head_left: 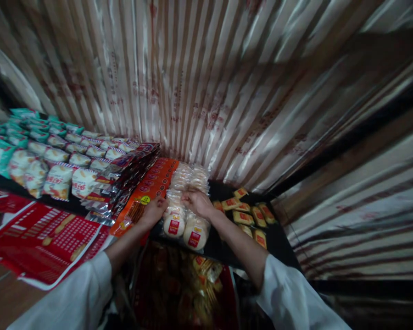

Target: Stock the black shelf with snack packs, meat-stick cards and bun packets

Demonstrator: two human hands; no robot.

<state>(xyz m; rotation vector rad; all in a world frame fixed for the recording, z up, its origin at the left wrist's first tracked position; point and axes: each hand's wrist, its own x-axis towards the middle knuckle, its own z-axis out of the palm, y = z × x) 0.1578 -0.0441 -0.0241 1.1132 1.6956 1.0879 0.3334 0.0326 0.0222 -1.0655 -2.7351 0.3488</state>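
Note:
Two rows of round white crackers in clear wrappers [196, 231], with red and yellow labels, run back across the black shelf [223, 250]. My left hand [154, 211] is at the left edge of these rows, its fingers curled together beside an orange snack bag [129, 211]. Over the right row is my right hand [198, 202], thumb and fingers pinched. Whatever is between the fingers of either hand is too small and dim to make out. Small yellow wrapped snacks [243, 217] lie to the right of my right forearm.
White snack packets [58, 181] and green ones [2, 156] stand in rows at the left. Dark foil bags [122, 181] are stacked beside them. A red printed bag [51, 238] hangs at the front left. Below is an opened bag of wrapped snacks [206, 279]. Striped sheeting [192, 87] rises behind.

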